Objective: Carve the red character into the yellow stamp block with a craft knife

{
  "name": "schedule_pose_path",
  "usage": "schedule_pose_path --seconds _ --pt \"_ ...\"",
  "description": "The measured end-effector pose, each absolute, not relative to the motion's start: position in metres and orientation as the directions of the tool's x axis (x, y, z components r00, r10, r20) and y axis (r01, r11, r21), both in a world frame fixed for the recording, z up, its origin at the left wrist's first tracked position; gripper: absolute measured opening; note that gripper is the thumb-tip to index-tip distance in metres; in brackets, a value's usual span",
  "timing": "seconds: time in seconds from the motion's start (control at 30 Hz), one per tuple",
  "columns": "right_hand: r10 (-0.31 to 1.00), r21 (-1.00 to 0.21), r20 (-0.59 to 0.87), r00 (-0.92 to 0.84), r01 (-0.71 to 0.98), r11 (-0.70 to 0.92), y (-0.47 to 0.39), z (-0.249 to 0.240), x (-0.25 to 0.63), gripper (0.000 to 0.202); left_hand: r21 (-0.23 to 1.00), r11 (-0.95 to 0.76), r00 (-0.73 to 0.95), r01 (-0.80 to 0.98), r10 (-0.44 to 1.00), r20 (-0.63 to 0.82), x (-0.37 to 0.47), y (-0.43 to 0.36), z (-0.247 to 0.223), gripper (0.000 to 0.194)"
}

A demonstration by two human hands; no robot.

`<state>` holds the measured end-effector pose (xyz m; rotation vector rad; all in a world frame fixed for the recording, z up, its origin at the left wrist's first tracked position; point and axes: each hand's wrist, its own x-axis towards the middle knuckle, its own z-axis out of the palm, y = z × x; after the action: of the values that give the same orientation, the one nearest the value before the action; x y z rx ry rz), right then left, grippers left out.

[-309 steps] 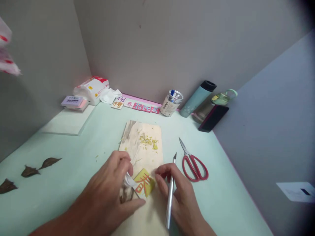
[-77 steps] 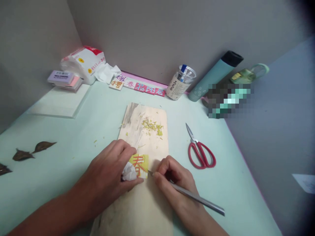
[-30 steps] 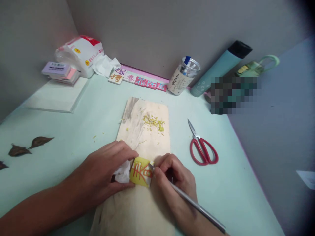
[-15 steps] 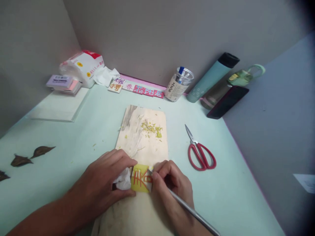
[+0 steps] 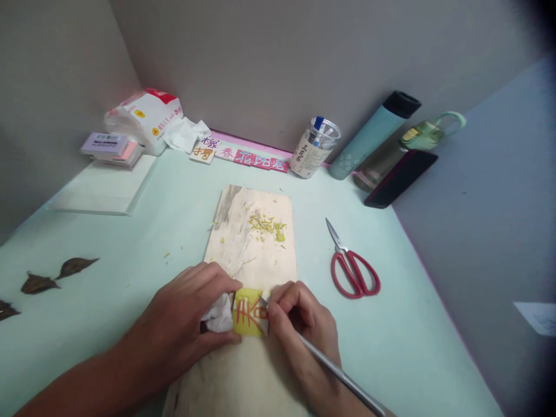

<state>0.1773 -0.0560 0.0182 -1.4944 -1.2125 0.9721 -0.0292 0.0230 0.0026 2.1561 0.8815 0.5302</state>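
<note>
A small yellow block [image 5: 247, 313] with a red character lies on the wooden board [image 5: 249, 255]. My left hand [image 5: 191, 315] grips the block's left side between thumb and fingers, with a crumpled white tissue [image 5: 219, 314] held in the palm. Pinched in my right hand [image 5: 304, 330] is a silver carving knife [image 5: 339, 373], its blade tip on the right part of the character. Yellow shavings [image 5: 267, 226] are scattered over the upper board.
Red-handled scissors [image 5: 355, 272] lie right of the board. Behind stand a pen cup [image 5: 313, 149], a teal bottle [image 5: 373, 136], a green-lidded bottle [image 5: 384, 165] and a phone [image 5: 400, 178]. Carved tiles [image 5: 260, 160], a tissue pack [image 5: 150, 119], erasers [image 5: 106, 145] and dry leaves [image 5: 76, 266] are further left.
The view has shifted very slightly. Both hands keep their grips, and the knife tip stays at the right part of the character with little visible movement.
</note>
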Motion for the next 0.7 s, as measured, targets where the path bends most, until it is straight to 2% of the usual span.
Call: schedule_pose_path --seconds 0.47,0.7 --pt "0.987 -0.948 0.099 0.130 0.314 0.054 -0.0557 0.0141 0.1786 0.023 0.760 -0.492 0.665 0.425 0.739 0.107 -0.0277 0.0230 0.0010 0.043" --pt "0.990 -0.945 0.098 0.101 0.323 0.061 -0.0566 0.0140 0.1797 0.024 0.767 -0.492 0.652 0.412 0.747 0.129 -0.0264 0.0247 0.0015 0.046"
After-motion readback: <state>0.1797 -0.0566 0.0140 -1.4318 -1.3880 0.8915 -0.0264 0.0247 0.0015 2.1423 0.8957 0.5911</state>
